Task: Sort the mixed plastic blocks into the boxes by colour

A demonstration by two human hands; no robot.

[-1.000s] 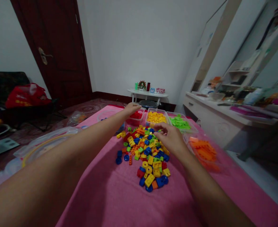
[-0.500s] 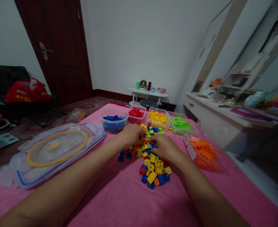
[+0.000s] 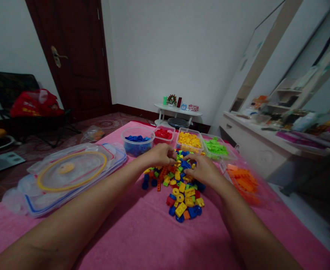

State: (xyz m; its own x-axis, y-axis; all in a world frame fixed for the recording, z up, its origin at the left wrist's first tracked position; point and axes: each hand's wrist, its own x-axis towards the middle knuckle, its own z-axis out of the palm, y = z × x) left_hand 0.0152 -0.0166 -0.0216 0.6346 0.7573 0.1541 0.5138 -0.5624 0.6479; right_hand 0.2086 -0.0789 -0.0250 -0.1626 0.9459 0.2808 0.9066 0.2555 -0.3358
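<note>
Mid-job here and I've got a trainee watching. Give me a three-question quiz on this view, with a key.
1. True or false: the round tub holds blue pieces.
2. Where are the left hand and right hand? A) over the lids; B) at the mixed pile; C) on the door handle.
3. Fill in: the red pieces and green pieces sit either side of the ____.

Key: 1. True; 2. B; 3. yellow pieces.

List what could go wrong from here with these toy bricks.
The left hand might knock the round, open tub of blue bricks close by.
The right forearm could nudge the clear container of orange bricks beside it.
The loose mixed pile might scatter across the pink cloth.
</note>
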